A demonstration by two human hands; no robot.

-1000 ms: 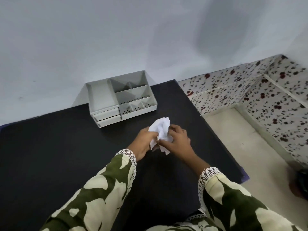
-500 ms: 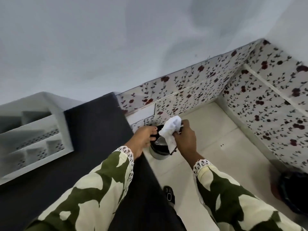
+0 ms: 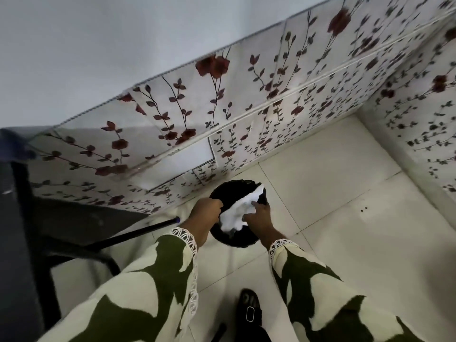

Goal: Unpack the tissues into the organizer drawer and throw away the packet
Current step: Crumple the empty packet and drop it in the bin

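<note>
The crumpled white packet point(image 3: 240, 211) is held between both hands directly above the open mouth of the black waste bin point(image 3: 228, 191), and its long axis runs obliquely, from the low end near the wrists up to a pointed corner beyond the fingers of the right hand point(image 3: 257, 217). It looks wrinkled, soft and flattened, with no print that can be read. The left hand point(image 3: 206, 213) is closed on its near-left edge, and the right hand is pressed around its right side.
</note>
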